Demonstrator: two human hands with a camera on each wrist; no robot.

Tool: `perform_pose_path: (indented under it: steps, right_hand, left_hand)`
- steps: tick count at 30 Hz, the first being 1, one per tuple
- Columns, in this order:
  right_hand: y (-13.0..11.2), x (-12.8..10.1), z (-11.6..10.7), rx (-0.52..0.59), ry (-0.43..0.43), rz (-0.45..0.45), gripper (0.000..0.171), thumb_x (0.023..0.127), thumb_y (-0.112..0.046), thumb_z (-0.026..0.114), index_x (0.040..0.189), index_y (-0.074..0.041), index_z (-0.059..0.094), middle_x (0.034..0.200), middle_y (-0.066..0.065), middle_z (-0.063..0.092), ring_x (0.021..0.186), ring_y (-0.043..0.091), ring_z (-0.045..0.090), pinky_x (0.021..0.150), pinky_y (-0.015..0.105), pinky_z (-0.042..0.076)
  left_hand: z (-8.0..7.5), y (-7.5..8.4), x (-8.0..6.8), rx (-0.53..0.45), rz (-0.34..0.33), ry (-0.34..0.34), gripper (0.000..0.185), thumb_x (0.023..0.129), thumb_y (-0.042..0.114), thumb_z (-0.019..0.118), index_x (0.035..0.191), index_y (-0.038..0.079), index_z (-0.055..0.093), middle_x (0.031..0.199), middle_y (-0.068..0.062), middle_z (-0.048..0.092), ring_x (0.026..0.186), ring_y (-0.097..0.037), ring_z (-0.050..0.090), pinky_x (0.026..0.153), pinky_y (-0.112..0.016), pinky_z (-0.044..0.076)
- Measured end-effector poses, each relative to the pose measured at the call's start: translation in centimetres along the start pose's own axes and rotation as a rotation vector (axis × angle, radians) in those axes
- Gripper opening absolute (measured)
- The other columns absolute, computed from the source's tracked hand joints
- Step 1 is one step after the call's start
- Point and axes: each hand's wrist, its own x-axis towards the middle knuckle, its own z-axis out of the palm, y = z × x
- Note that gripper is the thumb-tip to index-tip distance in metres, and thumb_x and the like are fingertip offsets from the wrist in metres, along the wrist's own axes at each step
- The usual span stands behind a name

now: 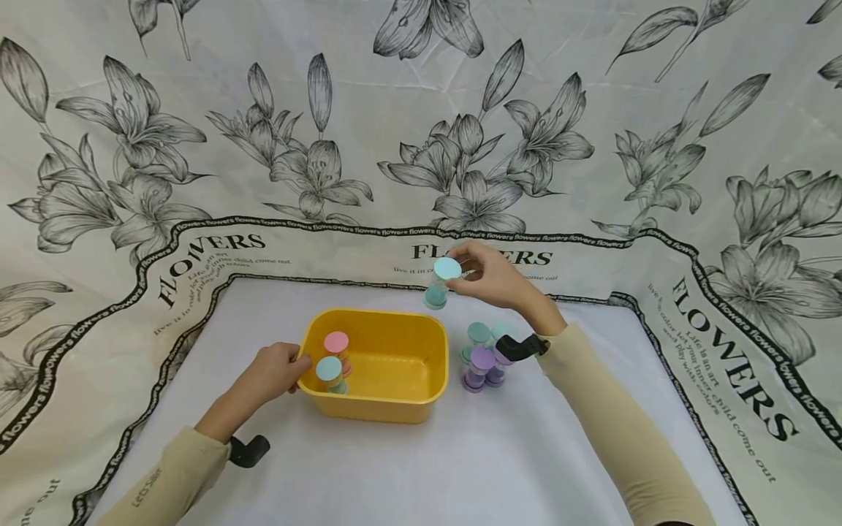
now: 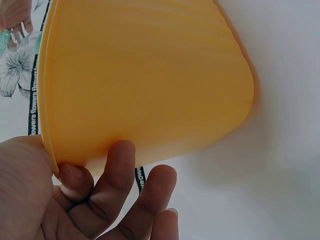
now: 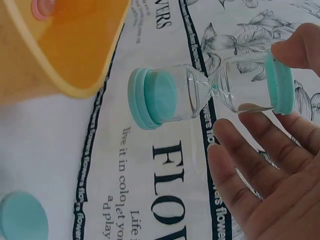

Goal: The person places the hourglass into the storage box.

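My left hand (image 1: 275,369) grips the left rim of a yellow plastic bin (image 1: 381,409), thumb over the edge and fingers against the outer wall (image 2: 145,75). Inside the bin, at its left end, stand a pink-capped hourglass (image 1: 336,343) and a light-blue-capped hourglass (image 1: 330,370). Beyond the bin's far right corner, my right hand (image 1: 490,275) pinches a teal hourglass (image 1: 435,292) by its upper cap, holding it in the air. In the right wrist view the held hourglass (image 3: 200,90) shows clear glass bulbs, with teal sand gathered at the lower cap.
Right of the bin, several hourglasses stand close together, with purple caps (image 1: 482,359) in front and teal caps (image 1: 479,334) behind; the right wrist strap partly covers them. A white cloth (image 1: 513,467) covers the table, and a flower-printed cloth (image 1: 329,256) hangs behind.
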Motion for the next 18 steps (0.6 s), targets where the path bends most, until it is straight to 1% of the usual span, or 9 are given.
perform_pose_path:
  steps: [7, 14, 18]
  right_hand:
    - [-0.8, 0.4, 1.8, 0.016, -0.036, -0.031, 0.048, 0.09, -0.018, 0.075, 0.132, -0.006, 0.057, 0.124, 0.012, 0.065, 0.111, 0.028, 0.066, 0.095, 0.043, 0.057]
    - [-1.2, 1.0, 3.8, 0.034, -0.077, -0.057, 0.042, 0.09, -0.018, 0.075, 0.128, -0.01, 0.059, 0.121, 0.009, 0.066, 0.111, 0.025, 0.067, 0.095, 0.044, 0.057]
    - [-1.5, 1.6, 5.1, 0.037, -0.102, -0.08, 0.043, 0.089, -0.017, 0.075, 0.127, -0.009, 0.059, 0.12, 0.008, 0.066, 0.108, 0.024, 0.068, 0.092, 0.04, 0.058]
  left_hand:
    - [-0.1, 0.1, -0.1, -0.005, 0.0, 0.0, 0.028, 0.097, 0.022, 0.051, 0.078, 0.005, 0.061, 0.064, -0.003, 0.062, 0.059, -0.017, 0.057, 0.055, -0.028, 0.044]
    - [0.0, 0.2, -0.1, -0.007, 0.0, -0.001, 0.027, 0.097, 0.022, 0.052, 0.078, 0.005, 0.061, 0.065, -0.003, 0.062, 0.059, -0.016, 0.057, 0.056, -0.028, 0.045]
    - [-0.1, 0.2, 0.0, -0.005, 0.002, -0.002, 0.026, 0.097, 0.022, 0.052, 0.078, 0.006, 0.06, 0.064, -0.003, 0.062, 0.059, -0.017, 0.058, 0.056, -0.028, 0.045]
